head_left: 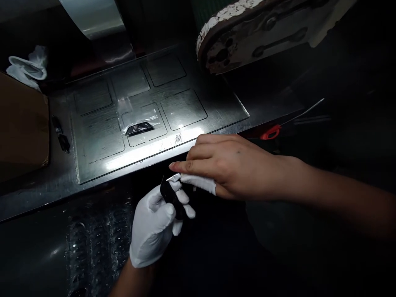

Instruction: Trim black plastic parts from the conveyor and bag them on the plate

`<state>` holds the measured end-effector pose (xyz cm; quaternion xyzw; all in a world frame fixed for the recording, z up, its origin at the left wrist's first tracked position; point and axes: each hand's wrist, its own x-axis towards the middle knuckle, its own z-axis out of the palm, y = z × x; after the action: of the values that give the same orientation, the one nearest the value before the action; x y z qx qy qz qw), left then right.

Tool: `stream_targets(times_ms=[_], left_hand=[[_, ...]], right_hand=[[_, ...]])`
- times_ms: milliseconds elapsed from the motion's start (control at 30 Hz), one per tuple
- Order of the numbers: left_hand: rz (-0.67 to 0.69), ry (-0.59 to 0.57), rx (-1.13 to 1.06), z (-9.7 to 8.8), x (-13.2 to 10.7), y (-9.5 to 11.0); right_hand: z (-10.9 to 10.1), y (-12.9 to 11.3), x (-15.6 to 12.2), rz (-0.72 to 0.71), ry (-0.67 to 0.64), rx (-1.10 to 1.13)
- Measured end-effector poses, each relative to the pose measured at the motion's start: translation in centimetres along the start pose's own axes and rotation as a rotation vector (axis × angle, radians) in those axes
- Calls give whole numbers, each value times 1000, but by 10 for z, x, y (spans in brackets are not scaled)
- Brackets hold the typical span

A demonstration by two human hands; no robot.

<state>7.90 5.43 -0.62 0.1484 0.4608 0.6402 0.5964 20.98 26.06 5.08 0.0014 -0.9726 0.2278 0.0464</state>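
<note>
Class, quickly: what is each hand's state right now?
Left hand, white-gloved: closed, holding a curved black part.
Right hand, mostly bare: closed, pinching what looks like a pointed silver metal blade.

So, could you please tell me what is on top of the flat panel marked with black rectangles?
A clear plastic bag lies there, with a dark, elongated piece at its near edge, apparently inside. The panel beneath that piece is covered and cannot be seen.

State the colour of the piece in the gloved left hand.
The piece in the left hand looks black, best seen in the head view.
</note>
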Motion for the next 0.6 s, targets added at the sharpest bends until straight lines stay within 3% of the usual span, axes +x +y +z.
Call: stream_targets(times_ms=[300, 433, 600], left_hand=[[-84, 140, 206, 0, -4, 8], [-144, 114, 244, -6, -4, 12], [-220, 7, 133, -15, -1, 12]], right_hand=[[2, -6, 8, 52, -102, -175], [5, -7, 10, 66, -135, -207], [0, -13, 18, 60, -202, -282]])
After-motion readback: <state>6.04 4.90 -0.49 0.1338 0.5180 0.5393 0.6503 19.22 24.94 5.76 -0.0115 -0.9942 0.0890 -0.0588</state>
